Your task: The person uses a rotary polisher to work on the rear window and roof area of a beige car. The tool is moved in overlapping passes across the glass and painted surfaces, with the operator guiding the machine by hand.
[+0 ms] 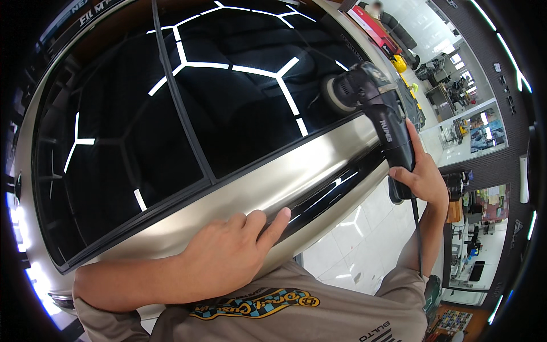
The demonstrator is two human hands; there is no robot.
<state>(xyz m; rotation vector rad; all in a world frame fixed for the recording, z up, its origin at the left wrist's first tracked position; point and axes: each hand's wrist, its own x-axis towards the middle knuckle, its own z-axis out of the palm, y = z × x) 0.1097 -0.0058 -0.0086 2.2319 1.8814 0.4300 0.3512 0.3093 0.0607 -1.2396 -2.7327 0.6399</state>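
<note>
My right hand [424, 178] is wrapped around the black handle of a power polisher [396, 134]. The polisher's round pad [336, 96] is tilted at the near right edge of the glossy black car roof [245, 108]; whether it touches is hard to tell. A cord hangs from the handle's lower end past my forearm. Farther left, my left hand [231, 242] is closed over the shiny black roof rail [325, 191], its thumb pointing right along it. The curled fingertips are hidden. Between rail and dark roof runs a champagne-coloured body strip [285, 162].
A dark seam strip [182, 108] crosses the roof. Hexagonal ceiling lights reflect in its surface. Pale floor tiles [347, 245] show below the car's side. Beyond the car stand a red box [376, 31], a yellow item [398, 62] and glass partitions [473, 125].
</note>
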